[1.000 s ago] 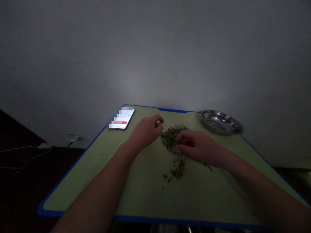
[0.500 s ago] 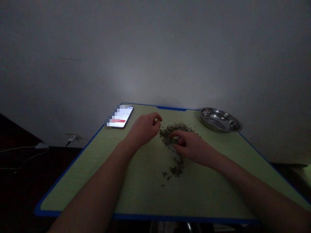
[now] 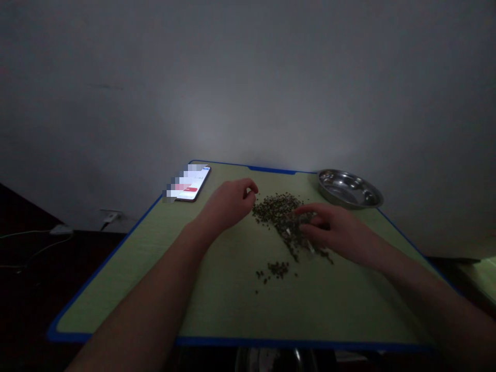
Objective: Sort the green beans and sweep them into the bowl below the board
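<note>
Small dark seeds (image 3: 277, 206) lie in a loose pile on the light green tabletop (image 3: 228, 299), with a smaller clump (image 3: 278, 269) nearer to me. My right hand (image 3: 329, 227) is at the right of the pile, thumb and fingers bent around the edge of a clear, shiny plastic bag (image 3: 296, 232). Dark seeds show in or under the plastic; I cannot tell which. My left hand (image 3: 234, 201) stays just left of the pile, fingers curled in towards the thumb, with nothing visible in it.
A shallow steel bowl (image 3: 349, 190) stands at the far right corner. The lit phone (image 3: 194, 185) lies at the far left. Blue trim (image 3: 217, 341) edges the table, and a wall (image 3: 248, 103) rises behind it. A charger and cables (image 3: 60, 230) are at the left.
My right hand has moved right with the plastic, away from the middle of the seeds. The near clump now lies apart from the plastic. My left hand has hardly moved.
</note>
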`<state>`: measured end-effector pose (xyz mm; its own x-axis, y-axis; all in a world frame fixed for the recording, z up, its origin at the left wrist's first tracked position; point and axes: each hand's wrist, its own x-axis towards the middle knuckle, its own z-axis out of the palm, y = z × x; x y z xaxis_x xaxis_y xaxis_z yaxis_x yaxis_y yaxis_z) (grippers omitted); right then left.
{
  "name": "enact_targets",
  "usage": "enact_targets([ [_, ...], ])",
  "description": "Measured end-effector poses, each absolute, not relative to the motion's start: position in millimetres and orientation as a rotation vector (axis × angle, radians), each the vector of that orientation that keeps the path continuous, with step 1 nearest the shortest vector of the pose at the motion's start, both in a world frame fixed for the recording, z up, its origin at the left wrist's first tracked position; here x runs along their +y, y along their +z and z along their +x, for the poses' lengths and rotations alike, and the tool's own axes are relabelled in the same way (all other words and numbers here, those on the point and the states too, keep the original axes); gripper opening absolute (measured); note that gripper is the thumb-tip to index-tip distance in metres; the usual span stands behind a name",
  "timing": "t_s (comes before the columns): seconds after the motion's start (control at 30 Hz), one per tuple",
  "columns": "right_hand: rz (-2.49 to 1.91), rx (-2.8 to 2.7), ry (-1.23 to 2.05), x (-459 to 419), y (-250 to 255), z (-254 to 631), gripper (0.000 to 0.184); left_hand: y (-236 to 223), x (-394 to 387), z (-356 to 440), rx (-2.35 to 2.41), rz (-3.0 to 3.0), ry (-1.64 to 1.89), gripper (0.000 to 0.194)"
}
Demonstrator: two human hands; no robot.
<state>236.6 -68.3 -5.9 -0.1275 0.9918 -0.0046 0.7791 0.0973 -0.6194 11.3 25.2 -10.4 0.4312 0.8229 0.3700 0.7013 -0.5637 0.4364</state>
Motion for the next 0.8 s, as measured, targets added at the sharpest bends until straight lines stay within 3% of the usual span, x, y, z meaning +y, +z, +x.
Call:
enact_targets([
  [0.37, -1.719, -2.352, 0.371, -91.3, -1.3, 260.2, 0.023, -8.1, 22.3, 12.5, 1.296, 2.477, 0.780, 0.029],
  [0.8, -1.697, -2.345, 0.524, -112.4, -15.7, 265.1, 0.023, -10.4, 22.0, 13.0, 1.302, 2.480, 0.741, 0.027],
])
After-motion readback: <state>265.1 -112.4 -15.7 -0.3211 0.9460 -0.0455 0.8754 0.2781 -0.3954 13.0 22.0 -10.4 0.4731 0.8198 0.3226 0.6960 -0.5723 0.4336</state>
